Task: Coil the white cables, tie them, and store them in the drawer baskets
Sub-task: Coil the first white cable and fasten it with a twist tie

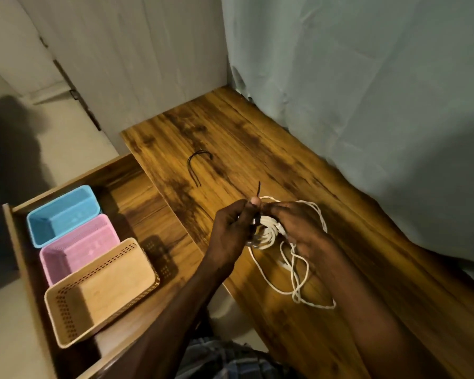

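Right now: tying step. Left hand [230, 231] pinches a thin black tie [258, 190] between thumb and forefinger, one end poking up. Right hand [296, 225] has fingers curled round the white coil [267, 231], held just above the wooden desktop [230, 127]. Loose white cable loops [298, 280] trail on the desk near the right wrist (looks like a second cable, can't tell).

To do it well: keep the coil clamped so turns don't spring, cinch the tie tight across all strands, twist the ends.

Cable is braided, soft, limp. Spare black ties [196, 168] lie farther left, bent into a hook. Open drawer [126, 170] at left holds blue basket [63, 214], pink basket [80, 247], beige perforated basket [101, 291], all rectangular plastic.
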